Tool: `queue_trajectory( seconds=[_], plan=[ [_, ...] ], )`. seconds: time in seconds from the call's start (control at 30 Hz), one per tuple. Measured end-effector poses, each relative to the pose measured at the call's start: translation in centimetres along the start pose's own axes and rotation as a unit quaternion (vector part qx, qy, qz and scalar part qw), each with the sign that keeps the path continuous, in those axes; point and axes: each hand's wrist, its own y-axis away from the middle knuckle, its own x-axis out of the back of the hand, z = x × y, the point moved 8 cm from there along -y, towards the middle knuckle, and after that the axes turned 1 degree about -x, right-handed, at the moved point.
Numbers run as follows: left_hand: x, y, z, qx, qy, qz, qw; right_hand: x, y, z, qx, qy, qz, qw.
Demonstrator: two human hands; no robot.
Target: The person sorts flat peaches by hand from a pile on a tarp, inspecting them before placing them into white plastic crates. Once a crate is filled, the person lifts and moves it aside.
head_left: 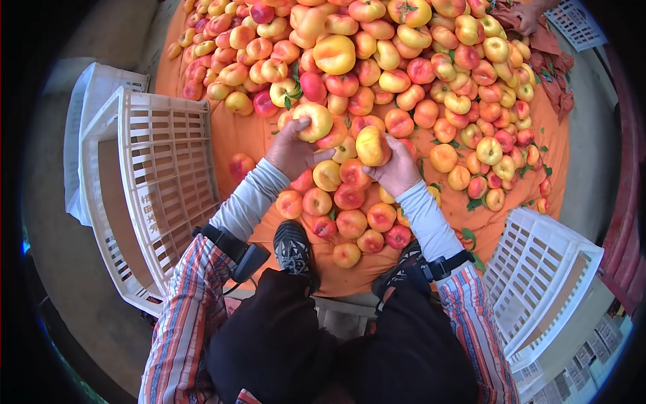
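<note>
My left hand (pixel 294 149) holds a yellow flat peach (pixel 315 122) with a pink blush, its thumb resting on the fruit. To its right, my right hand (pixel 398 166) grips another yellow and red peach (pixel 370 146), turned on its side. Both fruits are held over a large heap of peaches (pixel 397 81) on an orange cloth (pixel 235 135). Directly below my hands lies a smaller group of peaches (pixel 351 223), near my shoes. Some green leaves are mixed among the fruit.
White plastic crates (pixel 165 168) stand on their sides at the left, and another white crate (pixel 538 269) is at the lower right. At the top right, another person's hand (pixel 528 16) is near reddish cloth (pixel 548 60) and a white basket (pixel 577 23).
</note>
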Motion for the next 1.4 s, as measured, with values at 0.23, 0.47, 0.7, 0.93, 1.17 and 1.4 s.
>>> queue_trajectory(
  seconds=[0.23,0.47,0.7,0.93,1.17,1.4],
  plan=[
    [-1.9,0.2,-2.3,0.015,0.073,-0.044,0.996,-0.1,0.7,0.7,-0.003,0.101,0.006,0.995],
    [-3.3,0.9,-3.4,0.034,0.111,-0.069,0.991,-0.8,2.8,0.9,0.018,0.136,0.013,0.990],
    [-4.2,2.3,-3.6,0.057,0.128,-0.075,0.987,0.1,7.5,-0.6,0.038,0.017,0.019,0.999],
    [-6.3,5.8,-2.8,0.030,0.120,-0.088,0.988,1.0,33.3,-18.5,0.410,0.256,0.232,0.844],
    [-5.8,16.2,5.4,-0.155,-0.088,-0.002,0.984,10.4,58.8,-22.4,0.402,0.219,0.520,0.721],
    [5.7,32.4,21.6,-0.458,-0.110,0.147,0.870,25.5,62.5,-15.3,0.214,0.165,0.615,0.741]
  ],
)
